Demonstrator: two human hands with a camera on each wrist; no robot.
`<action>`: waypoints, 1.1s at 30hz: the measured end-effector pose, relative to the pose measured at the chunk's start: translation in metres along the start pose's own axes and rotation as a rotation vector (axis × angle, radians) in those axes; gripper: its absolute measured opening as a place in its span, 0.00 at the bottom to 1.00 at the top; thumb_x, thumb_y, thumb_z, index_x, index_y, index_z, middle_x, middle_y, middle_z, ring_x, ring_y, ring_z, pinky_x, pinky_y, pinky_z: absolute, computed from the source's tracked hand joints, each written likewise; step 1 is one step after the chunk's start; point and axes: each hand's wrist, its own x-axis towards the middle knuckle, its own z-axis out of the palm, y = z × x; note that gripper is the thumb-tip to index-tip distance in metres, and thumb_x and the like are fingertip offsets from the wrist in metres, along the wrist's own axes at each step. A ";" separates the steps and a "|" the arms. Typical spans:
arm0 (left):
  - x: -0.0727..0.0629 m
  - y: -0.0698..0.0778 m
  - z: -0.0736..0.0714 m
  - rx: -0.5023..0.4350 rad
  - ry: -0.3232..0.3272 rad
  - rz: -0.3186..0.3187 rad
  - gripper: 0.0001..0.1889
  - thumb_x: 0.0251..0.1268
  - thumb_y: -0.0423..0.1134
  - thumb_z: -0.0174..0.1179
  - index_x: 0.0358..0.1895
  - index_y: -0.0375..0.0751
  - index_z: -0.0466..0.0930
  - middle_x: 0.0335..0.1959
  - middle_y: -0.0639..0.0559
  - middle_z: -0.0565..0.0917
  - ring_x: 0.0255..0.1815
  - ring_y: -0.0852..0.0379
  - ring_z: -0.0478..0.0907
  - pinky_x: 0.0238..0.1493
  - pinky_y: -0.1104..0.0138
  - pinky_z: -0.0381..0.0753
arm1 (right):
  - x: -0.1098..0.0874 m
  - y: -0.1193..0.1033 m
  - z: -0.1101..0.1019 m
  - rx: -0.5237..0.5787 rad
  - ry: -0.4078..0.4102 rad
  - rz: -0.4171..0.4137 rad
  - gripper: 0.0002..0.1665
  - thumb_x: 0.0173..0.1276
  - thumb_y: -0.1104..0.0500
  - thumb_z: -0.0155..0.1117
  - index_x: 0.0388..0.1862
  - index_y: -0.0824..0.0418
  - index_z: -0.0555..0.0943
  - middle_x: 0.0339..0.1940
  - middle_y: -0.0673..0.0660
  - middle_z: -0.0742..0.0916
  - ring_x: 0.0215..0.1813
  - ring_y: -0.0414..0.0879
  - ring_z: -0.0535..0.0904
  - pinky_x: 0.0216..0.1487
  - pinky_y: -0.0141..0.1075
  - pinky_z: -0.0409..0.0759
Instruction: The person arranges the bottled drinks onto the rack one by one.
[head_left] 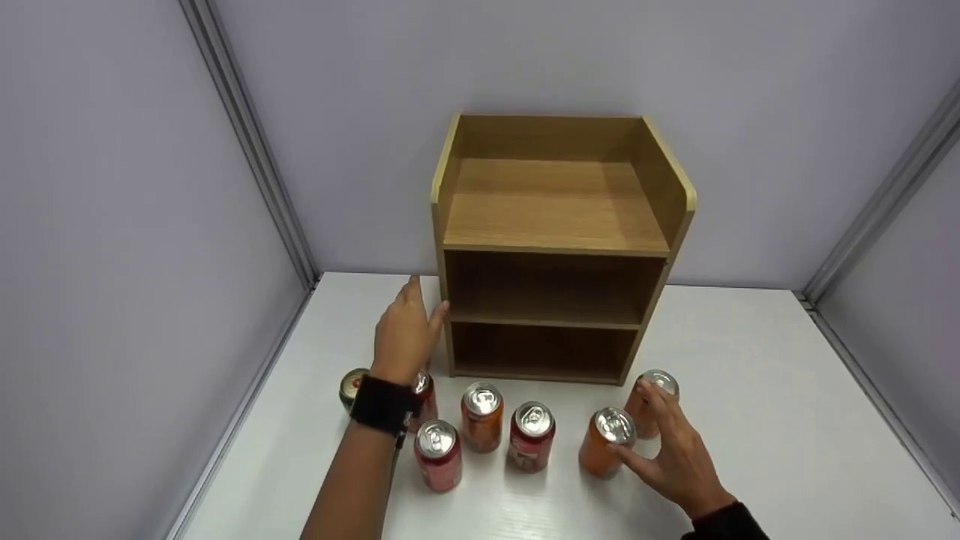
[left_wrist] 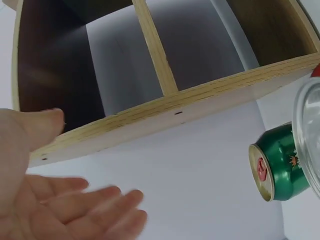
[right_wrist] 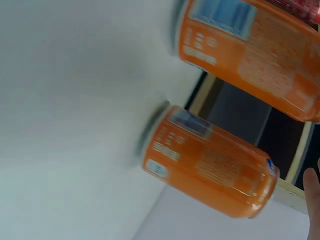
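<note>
My left hand (head_left: 403,330) is beside the left wall of a small wooden shelf (head_left: 556,217), fingers extended and thumb apart, holding nothing. In the left wrist view, that hand (left_wrist: 80,200) is in front of the shelf's side edge. My right hand (head_left: 679,454) is spread by two orange cans. Its thumb overlaps the nearer orange can (head_left: 598,455), and its fingertips overlap the top of the farther orange can (head_left: 643,414). Whether it touches either, I cannot tell. Both orange cans stand upright on the table.
More cans stand before the shelf: a third orange can (head_left: 482,424), a red can (head_left: 531,442), another red can (head_left: 439,463), a red can (head_left: 428,405) partly behind my left wrist, and a green can (head_left: 350,385). Pale walls (head_left: 337,135) enclose the white table (head_left: 750,375).
</note>
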 end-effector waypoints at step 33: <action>0.012 -0.013 0.038 -0.464 0.125 -0.038 0.25 0.66 0.46 0.63 0.66 0.48 0.75 0.54 0.47 0.83 0.49 0.51 0.83 0.43 0.62 0.82 | 0.064 -0.036 0.003 0.336 -0.067 0.233 0.51 0.33 0.70 0.86 0.61 0.67 0.72 0.51 0.53 0.83 0.49 0.46 0.81 0.39 0.33 0.82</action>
